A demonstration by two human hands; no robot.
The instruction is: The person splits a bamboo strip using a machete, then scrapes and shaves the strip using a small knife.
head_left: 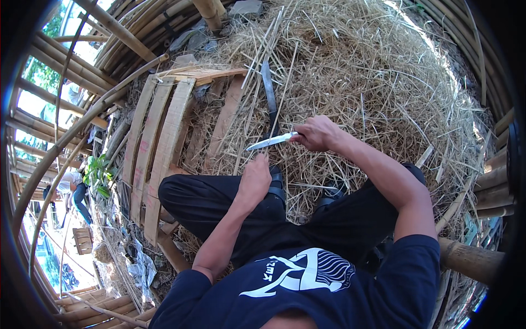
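My right hand is wrapped round the handle of a knife, whose pale, straight blade points left above my lap. Just below the blade, my left hand is closed, with its fingertips near the cutting side. Whatever sits between those fingers is too small to make out. Beyond the knife, a long machete with a dark, worn blade lies on the straw. Thin split bamboo strips are scattered beside it.
A slatted wooden crate stands to my left. Bamboo poles form a fence around the left and far sides. A thick bamboo pole crosses at my right. Outside the fence, at far left, a person bends over.
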